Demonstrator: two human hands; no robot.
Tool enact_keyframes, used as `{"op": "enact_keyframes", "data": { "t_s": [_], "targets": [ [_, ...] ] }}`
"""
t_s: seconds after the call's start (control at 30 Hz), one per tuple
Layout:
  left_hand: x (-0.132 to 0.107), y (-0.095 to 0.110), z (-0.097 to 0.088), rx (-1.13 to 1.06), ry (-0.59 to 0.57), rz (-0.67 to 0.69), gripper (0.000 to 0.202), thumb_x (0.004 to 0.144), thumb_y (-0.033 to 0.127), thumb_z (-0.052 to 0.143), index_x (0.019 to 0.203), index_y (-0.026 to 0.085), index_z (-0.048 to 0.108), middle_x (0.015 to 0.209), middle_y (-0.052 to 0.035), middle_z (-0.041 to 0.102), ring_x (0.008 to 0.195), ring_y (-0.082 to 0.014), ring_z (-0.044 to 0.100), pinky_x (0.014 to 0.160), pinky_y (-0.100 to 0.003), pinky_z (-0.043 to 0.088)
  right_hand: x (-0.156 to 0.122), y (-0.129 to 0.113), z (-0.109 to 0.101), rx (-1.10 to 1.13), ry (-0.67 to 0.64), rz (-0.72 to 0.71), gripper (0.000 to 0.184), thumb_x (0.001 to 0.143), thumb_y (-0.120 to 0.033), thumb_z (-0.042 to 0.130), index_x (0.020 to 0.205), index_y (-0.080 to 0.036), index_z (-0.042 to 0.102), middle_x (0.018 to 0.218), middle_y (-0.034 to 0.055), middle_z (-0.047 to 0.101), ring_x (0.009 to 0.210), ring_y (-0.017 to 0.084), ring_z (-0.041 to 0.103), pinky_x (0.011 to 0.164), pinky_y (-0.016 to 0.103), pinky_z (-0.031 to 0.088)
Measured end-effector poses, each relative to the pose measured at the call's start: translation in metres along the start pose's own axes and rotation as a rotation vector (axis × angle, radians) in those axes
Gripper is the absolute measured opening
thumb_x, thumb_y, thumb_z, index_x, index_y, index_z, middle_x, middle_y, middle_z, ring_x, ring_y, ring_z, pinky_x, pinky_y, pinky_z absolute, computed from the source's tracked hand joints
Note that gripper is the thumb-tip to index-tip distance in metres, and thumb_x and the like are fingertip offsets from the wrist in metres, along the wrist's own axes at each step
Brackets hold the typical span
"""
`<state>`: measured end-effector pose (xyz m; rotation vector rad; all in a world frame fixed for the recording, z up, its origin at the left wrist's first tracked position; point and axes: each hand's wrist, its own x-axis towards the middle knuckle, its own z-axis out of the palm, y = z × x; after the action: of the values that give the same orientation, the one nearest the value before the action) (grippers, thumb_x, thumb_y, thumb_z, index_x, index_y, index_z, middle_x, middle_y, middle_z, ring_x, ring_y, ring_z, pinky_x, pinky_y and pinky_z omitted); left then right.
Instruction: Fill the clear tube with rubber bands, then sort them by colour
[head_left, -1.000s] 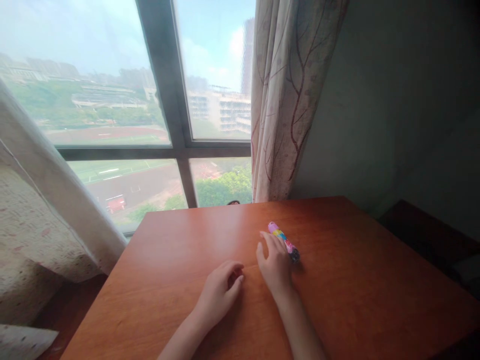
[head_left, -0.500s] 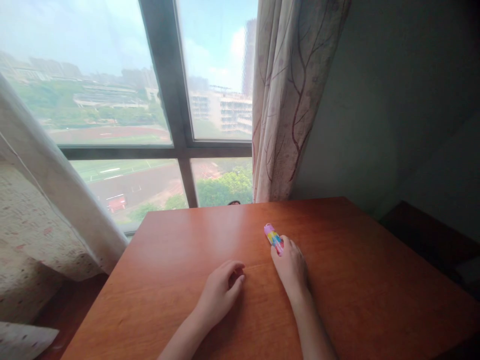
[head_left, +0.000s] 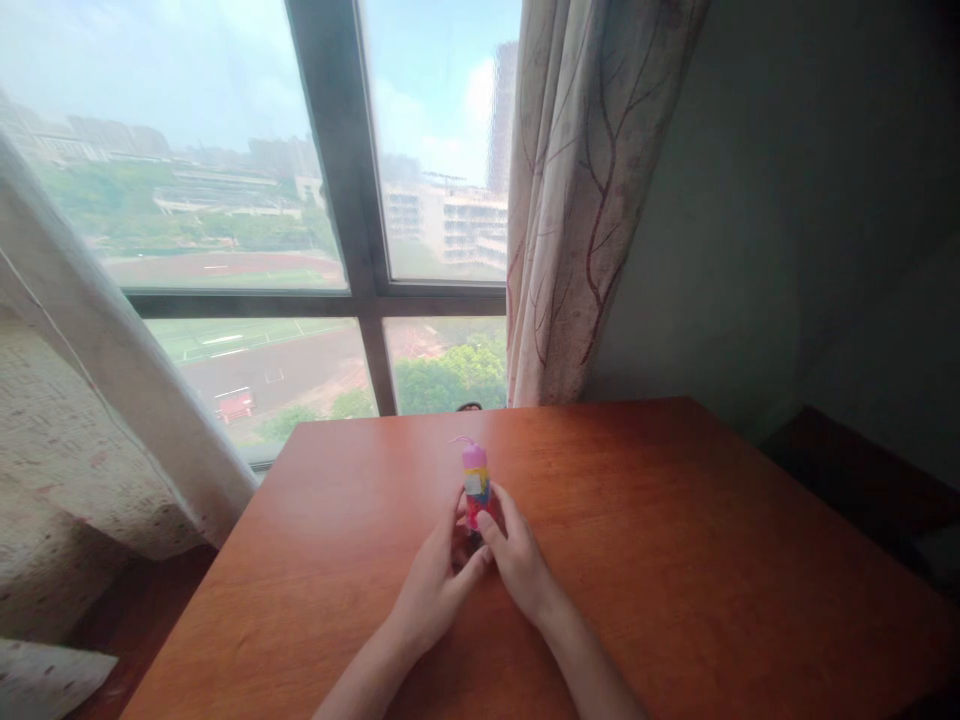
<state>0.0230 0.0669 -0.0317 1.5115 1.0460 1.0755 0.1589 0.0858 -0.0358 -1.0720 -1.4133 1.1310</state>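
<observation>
A small cylinder (head_left: pixel 475 483) with a pink cap, a thin pink cord at its top and a yellow, blue and red wrapper stands nearly upright between my hands, over the middle of the table. My right hand (head_left: pixel 519 555) is closed on its right side, with the thumb across the lower front. From the left, my left hand (head_left: pixel 433 580) curls round the lower part, its index finger along the side and its thumb near the base. The fingers behind the cylinder are hidden, and its bottom end is partly covered.
The brown wooden table (head_left: pixel 697 530) spreads out on both sides of my arms. Beyond its far edge stands a window (head_left: pixel 435 300), with a patterned curtain (head_left: pixel 562 200) on the right and another curtain (head_left: pixel 90 400) on the left.
My right hand has brought the cylinder left and nearer the middle, turning it more upright. My left hand, empty before, now touches it too.
</observation>
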Motion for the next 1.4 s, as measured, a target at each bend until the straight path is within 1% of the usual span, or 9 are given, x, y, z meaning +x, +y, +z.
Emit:
{"op": "enact_keyframes", "data": {
  "t_s": [0.17,0.27,0.47,0.67,0.8,1.0,1.13,1.3,1.4],
  "targets": [
    [0.003,-0.002,-0.003,0.102,0.133,0.010,0.069,0.088,0.031,0.059,0.149,0.019,0.029,0.139,-0.0135,0.056,0.122,-0.0284,0.057,0.104,-0.043,0.044,0.000,-0.003,-0.001,0.180,-0.111,-0.020,0.043,0.092,-0.047,0.057,0.127,-0.023,0.055,0.127,0.0091,0.061,0.114,0.025,0.061,0.094,0.036,0.050],
    [0.004,0.002,-0.006,0.147,0.168,0.030,0.056,0.087,0.030,0.060,0.139,0.018,0.044,0.132,-0.0118,0.061,0.121,-0.0281,0.057,0.106,-0.041,0.042,0.002,0.001,-0.004,0.117,-0.042,0.014,0.040,0.090,-0.049,0.058,0.117,-0.020,0.060,0.113,0.0094,0.066,0.103,0.024,0.064,0.086,0.034,0.052],
    [-0.002,0.009,-0.009,0.283,0.041,0.111,0.045,0.082,0.021,0.061,0.127,0.021,0.057,0.124,-0.0093,0.066,0.110,-0.0262,0.063,0.096,-0.035,0.048,0.008,0.002,-0.023,0.131,0.191,0.075,0.057,0.087,-0.056,0.057,0.131,-0.020,0.049,0.095,0.0046,0.066,0.072,0.016,0.060,0.053,0.023,0.046],
    [-0.001,0.017,-0.012,0.307,0.038,0.144,0.039,0.077,0.020,0.065,0.116,0.019,0.064,0.115,-0.0088,0.069,0.103,-0.0251,0.065,0.092,-0.032,0.049,0.012,0.004,-0.038,-0.026,0.185,0.070,0.040,0.084,-0.056,0.057,0.086,-0.017,0.063,0.063,-0.0031,0.052,0.054,0.011,0.044,0.048,0.022,0.035],
    [0.002,0.017,-0.016,0.238,0.167,0.063,0.039,0.079,0.031,0.067,0.116,0.017,0.063,0.105,-0.0089,0.071,0.092,-0.0230,0.067,0.081,-0.030,0.052,0.015,0.013,-0.035,-0.108,0.164,0.095,0.046,0.088,-0.058,0.047,0.061,-0.021,0.047,0.053,-0.0058,0.039,0.049,0.010,0.035,0.046,0.022,0.028],
    [0.005,0.014,-0.019,0.211,0.234,-0.048,0.031,0.081,0.045,0.064,0.092,0.017,0.066,0.074,-0.0012,0.066,0.063,-0.0149,0.059,0.058,-0.022,0.046,0.015,0.022,-0.026,-0.162,0.164,0.115,0.053,0.090,-0.062,0.038,0.056,-0.022,0.040,0.049,-0.0052,0.038,0.048,0.010,0.035,0.047,0.023,0.025],
    [0.007,0.015,-0.018,0.130,0.255,-0.121,0.035,0.079,0.052,0.063,0.088,0.017,0.064,0.062,0.0030,0.059,0.049,-0.0107,0.051,0.046,-0.019,0.040,0.013,0.021,-0.023,-0.220,0.175,0.074,0.052,0.092,-0.059,0.038,0.057,-0.021,0.038,0.050,-0.0055,0.036,0.048,0.010,0.035,0.047,0.023,0.023],
    [0.010,0.009,-0.023,-0.053,0.233,-0.346,0.048,0.079,0.066,0.054,0.079,0.018,0.056,0.041,0.0077,0.046,0.031,-0.0108,0.043,0.031,-0.019,0.030,0.009,0.013,-0.024,-0.351,0.125,-0.094,0.045,0.090,-0.053,0.047,0.060,-0.019,0.046,0.053,-0.0064,0.035,0.050,0.009,0.036,0.049,0.022,0.023],
    [0.012,0.006,-0.029,-0.071,0.225,-0.372,0.050,0.078,0.067,0.056,0.079,0.017,0.057,0.047,0.0055,0.052,0.034,-0.0124,0.049,0.031,-0.020,0.035,0.008,0.011,-0.022,-0.339,0.086,-0.100,0.041,0.088,-0.054,0.051,0.071,-0.017,0.058,0.056,-0.0056,0.043,0.052,0.009,0.040,0.050,0.021,0.027]
  ]
}}
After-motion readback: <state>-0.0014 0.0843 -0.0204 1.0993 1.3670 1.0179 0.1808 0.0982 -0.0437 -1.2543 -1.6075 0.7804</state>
